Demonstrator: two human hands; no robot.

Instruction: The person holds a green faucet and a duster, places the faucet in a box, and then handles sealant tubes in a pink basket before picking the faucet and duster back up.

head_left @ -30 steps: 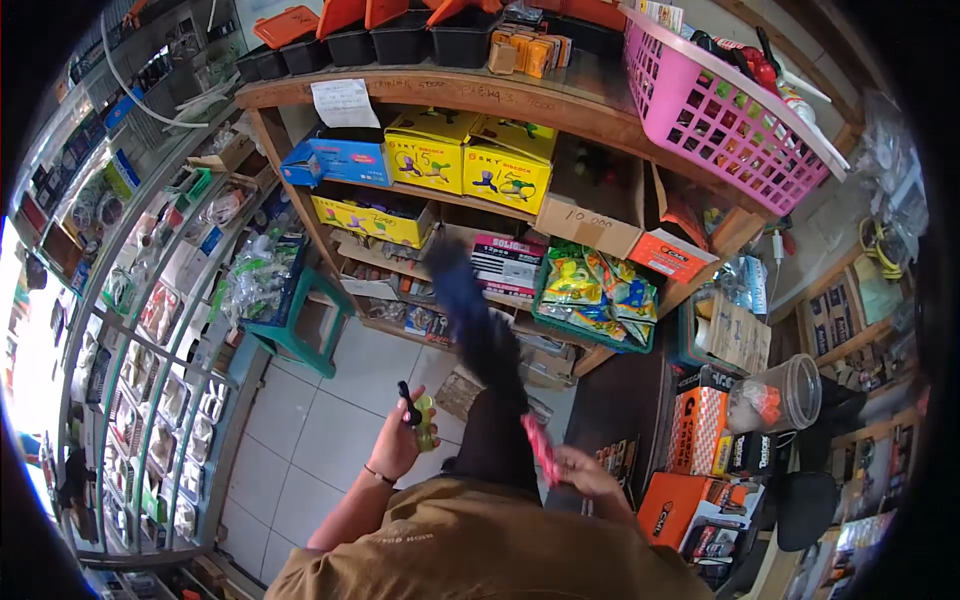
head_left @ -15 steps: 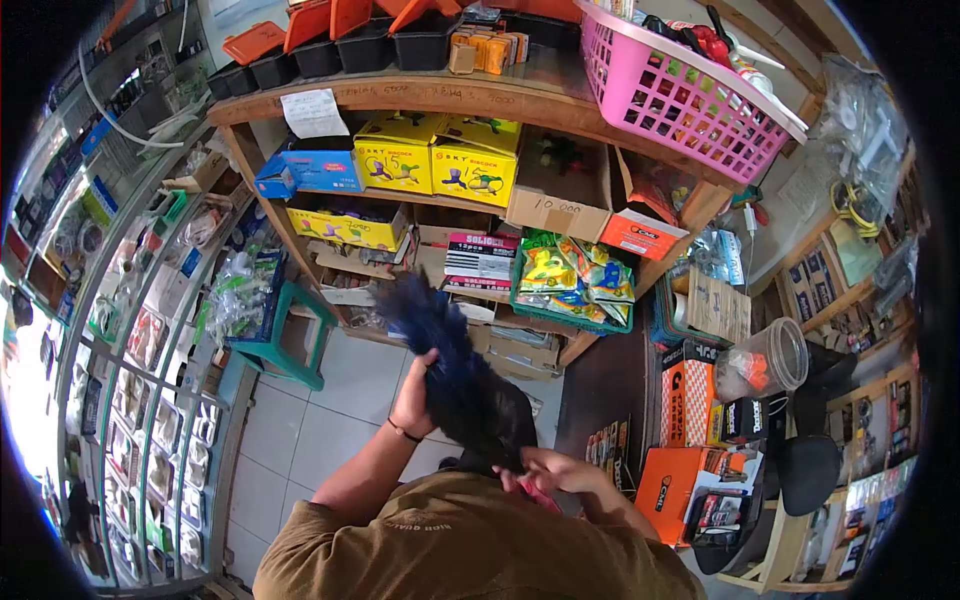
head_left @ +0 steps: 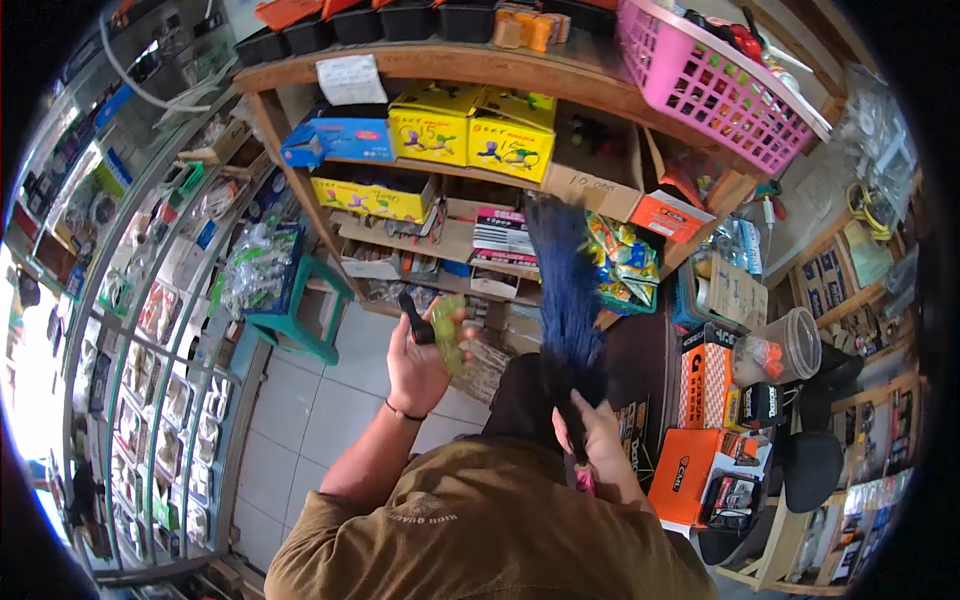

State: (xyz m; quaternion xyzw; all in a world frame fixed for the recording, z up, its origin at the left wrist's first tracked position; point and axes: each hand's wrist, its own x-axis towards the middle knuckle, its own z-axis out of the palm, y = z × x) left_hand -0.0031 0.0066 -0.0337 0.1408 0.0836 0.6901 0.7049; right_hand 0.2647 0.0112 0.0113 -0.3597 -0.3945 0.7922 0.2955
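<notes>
My right hand (head_left: 597,440) is closed around the lower part of a dark blue and black duster (head_left: 568,300). Its bushy head points up and away, in front of the shelf, and its pink handle end (head_left: 585,480) shows below my fist. My left hand (head_left: 415,375) is raised over the floor, palm up, fingers curled about a small translucent yellow-green thing with a black part (head_left: 447,335). Its kind I cannot make out.
A wooden shelf (head_left: 450,62) ahead bears yellow boxes (head_left: 430,130), a pink basket (head_left: 720,105) and packets. Glass display shelves (head_left: 150,390) run along the left, with a green stool (head_left: 325,310) nearby. An orange box (head_left: 685,475) stands at right.
The duster has swung right and upright, out of my left hand and into my right hand's grip. My left hand now holds the yellow-green and black thing. The view has shifted slightly.
</notes>
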